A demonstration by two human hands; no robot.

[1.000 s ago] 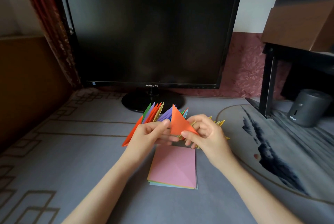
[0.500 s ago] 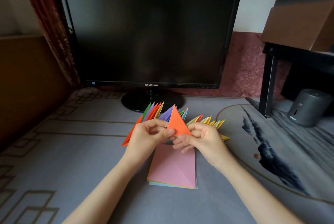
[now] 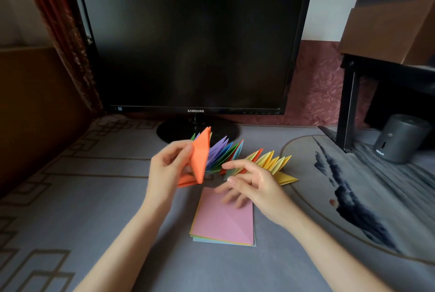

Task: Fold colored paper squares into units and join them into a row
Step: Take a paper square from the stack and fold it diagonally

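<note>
**Orange unit pinched in the left hand**

Orange and sharply creased, the folded paper unit [image 3: 200, 160] stands upright, its point up, pinched by the left hand [image 3: 164, 170]. Just right of it fans the row of joined units [image 3: 237, 154], purple through yellow. The right hand [image 3: 259, 185] hovers with its fingers spread, holding nothing, above the pink-topped stack of paper squares [image 3: 223, 221].
</note>
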